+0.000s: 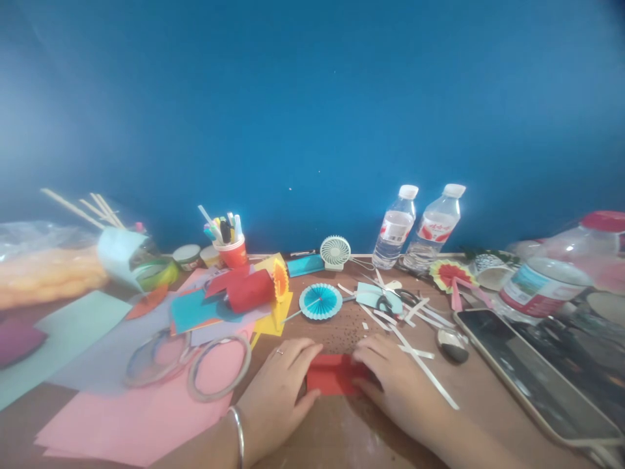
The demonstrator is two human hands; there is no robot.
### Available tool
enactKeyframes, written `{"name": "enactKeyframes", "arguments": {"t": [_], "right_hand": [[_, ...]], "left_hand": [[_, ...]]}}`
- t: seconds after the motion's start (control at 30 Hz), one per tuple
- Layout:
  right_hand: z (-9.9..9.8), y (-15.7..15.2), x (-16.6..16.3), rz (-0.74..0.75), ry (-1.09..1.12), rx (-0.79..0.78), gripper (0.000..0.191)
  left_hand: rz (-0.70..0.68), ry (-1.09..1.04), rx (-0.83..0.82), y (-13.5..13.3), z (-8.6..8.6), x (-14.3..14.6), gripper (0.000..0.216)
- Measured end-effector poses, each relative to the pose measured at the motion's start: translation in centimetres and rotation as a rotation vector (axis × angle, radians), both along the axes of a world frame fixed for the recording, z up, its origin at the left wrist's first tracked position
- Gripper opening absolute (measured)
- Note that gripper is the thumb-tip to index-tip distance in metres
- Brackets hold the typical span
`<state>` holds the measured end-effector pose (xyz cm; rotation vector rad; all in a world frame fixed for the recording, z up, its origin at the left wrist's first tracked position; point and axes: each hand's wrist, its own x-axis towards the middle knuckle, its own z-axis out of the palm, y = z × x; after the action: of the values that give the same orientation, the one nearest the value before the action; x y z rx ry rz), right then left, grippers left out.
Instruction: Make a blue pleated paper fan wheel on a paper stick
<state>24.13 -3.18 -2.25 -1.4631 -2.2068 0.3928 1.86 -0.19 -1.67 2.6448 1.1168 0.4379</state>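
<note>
A strip of red paper (334, 376), with a crease along its length, lies on the brown table between my hands. My left hand (278, 381) grips its left end, thumb below and fingers along the top edge. At the opposite end, my right hand (390, 378) holds the paper the same way, fingertips on the upper edge. Just beyond are dark crumbs on the tabletop and a blue pleated paper rosette (321, 301) on a thin stick. White paper strips (422, 371) lie scattered past my right hand, near scissors (385, 304).
Tape rolls (219, 368) sit on pink paper (131, 423) at the left. Behind are a red paper cylinder (251, 291), a cup of pens (231, 252) and a small fan (335, 251). Two water bottles (394, 228) stand by the blue wall. A phone (532, 371) lies right.
</note>
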Motion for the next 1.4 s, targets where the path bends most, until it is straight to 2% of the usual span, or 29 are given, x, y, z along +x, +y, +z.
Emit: {"name": "enactKeyframes", "arguments": {"t": [0.07,0.17,0.33,0.43,0.57,0.77,1.0,1.07,1.13,1.23,1.33,1.4], "right_hand": [[-0.3,0.0,0.1,0.022,0.014,0.045,0.011],[-0.8,0.0,0.4,0.051,0.065,0.159,0.015],[-0.6,-0.4,1.0,0.193,0.119,0.364,0.015],[0.0,-0.4,0.9,0.307,0.038,0.256,0.017],[0.8,-0.3,0.4,0.322,-0.074,0.048,0.015],[0.8,-0.3,0.3,0.325,-0.095,0.046,0.014],[0.9,-0.1,0.9,0.204,-0.054,-0.025,0.009],[0.8,-0.1,1.0,0.133,-0.025,0.015,0.023],[0.4,-0.1,1.1,0.014,0.011,0.084,0.034],[-0.1,-0.1,1.1,-0.074,0.083,0.073,0.024],[-0.1,-0.1,0.8,0.065,0.138,0.004,0.012],[0.2,-0.1,0.7,0.197,0.153,0.045,0.013]], "left_hand": [[-0.004,-0.023,-0.038,0.0,0.2,0.1,0.047],[-0.029,-0.069,-0.058,-0.2,0.4,0.1,0.037],[-0.089,-0.11,0.028,-0.2,0.6,0.0,0.031],[-0.172,-0.022,0.023,0.2,0.9,-0.1,0.036],[-0.228,0.1,0.021,0.5,1.1,-0.2,0.046],[-0.225,0.105,-0.012,0.3,1.5,-0.1,0.042],[-0.327,0.125,-0.086,-1.0,3.3,0.3,0.033],[-0.303,0.184,-0.074,-1.8,3.4,0.5,0.029],[-0.223,0.254,-0.041,-2.7,3.2,0.7,0.03],[-0.177,0.315,0.009,-3.7,2.3,1.1,0.033],[-0.257,0.304,0.058,-3.9,1.3,1.3,0.037],[-0.289,0.285,0.104,-3.8,0.7,1.4,0.034]]}}
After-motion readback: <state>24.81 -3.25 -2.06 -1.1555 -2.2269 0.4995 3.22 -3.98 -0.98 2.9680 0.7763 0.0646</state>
